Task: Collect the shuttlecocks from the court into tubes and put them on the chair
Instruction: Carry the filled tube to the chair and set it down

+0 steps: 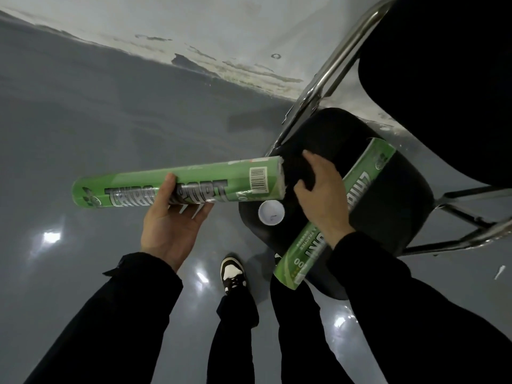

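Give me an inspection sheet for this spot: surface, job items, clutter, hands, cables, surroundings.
Surface: glossy grey floor, light glare spots.
Job's things: green cardboard shuttlecock tube held level, right end frayed; second green tube lying across the black padded chair seat, near end overhanging; white round cap on the seat edge.
Clutter: small white scrap on the floor at right.
Hands: left hand grips the first tube; right hand rests over the second tube.
Cables: nothing seen.
Surroundings: scuffed white wall base; chrome chair frame.
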